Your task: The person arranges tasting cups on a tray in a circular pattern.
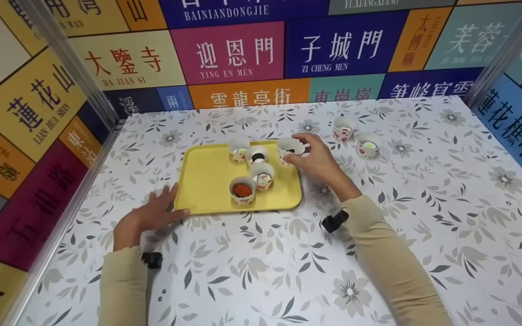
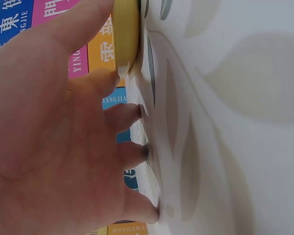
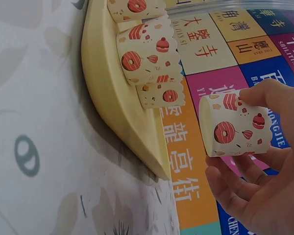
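Observation:
My right hand [image 1: 319, 159] holds a white paper baking cup [image 3: 237, 127] printed with red donuts and cakes, thumb on one side and fingers on the other. In the right wrist view the cup is raised off the yellow tray [image 3: 108, 93]; the head view shows something dark inside it. My left hand [image 1: 154, 212] is at the tray's near left corner, thumb along its edge. In the left wrist view its spread fingers [image 2: 130, 155] reach down to the tabletop. Several similar cups stand on the tray, including one with orange-red content [image 1: 243, 190].
To the right of the tray, two more printed cups stand on the table, a farther cup [image 1: 343, 132] and a nearer cup [image 1: 368, 152] with something yellow-green inside. A flower-patterned cloth [image 1: 261, 267] covers the table. Colourful sign panels [image 1: 229, 52] wall off the back and sides.

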### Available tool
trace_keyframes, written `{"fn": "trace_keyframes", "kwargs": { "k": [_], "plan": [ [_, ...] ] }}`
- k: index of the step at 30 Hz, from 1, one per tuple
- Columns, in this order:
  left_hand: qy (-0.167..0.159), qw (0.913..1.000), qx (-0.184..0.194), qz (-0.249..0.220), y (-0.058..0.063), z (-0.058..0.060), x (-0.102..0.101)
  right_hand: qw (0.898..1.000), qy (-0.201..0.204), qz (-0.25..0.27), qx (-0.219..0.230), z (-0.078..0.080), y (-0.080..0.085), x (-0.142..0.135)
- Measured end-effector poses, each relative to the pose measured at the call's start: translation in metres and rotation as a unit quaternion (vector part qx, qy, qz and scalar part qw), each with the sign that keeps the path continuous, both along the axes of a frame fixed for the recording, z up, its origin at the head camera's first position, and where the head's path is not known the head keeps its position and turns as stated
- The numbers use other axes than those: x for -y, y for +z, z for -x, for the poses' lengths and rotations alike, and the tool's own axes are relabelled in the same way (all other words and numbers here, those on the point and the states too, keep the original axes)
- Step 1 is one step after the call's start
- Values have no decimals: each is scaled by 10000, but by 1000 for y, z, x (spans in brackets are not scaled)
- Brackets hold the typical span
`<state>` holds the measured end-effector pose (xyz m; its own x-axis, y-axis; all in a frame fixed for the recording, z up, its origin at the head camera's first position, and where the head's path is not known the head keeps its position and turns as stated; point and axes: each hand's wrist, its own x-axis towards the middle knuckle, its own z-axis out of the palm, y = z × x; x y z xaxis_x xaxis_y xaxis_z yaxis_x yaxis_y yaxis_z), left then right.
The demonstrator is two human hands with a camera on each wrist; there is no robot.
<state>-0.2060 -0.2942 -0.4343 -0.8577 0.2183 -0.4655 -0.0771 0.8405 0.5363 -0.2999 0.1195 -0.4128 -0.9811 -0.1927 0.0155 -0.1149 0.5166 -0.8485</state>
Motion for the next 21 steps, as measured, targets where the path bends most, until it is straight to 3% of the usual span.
{"fn": "trace_keyframes", "kwargs": {
  "k": [8,21],
  "plan": [
    [195,9997,153,50,2,0,0,9995,227,-17,-197,-9,10,17],
    [252,9995,194,16,-2,0,-1,9969,739,-51,-246,-22,25,50]
  ]
}}
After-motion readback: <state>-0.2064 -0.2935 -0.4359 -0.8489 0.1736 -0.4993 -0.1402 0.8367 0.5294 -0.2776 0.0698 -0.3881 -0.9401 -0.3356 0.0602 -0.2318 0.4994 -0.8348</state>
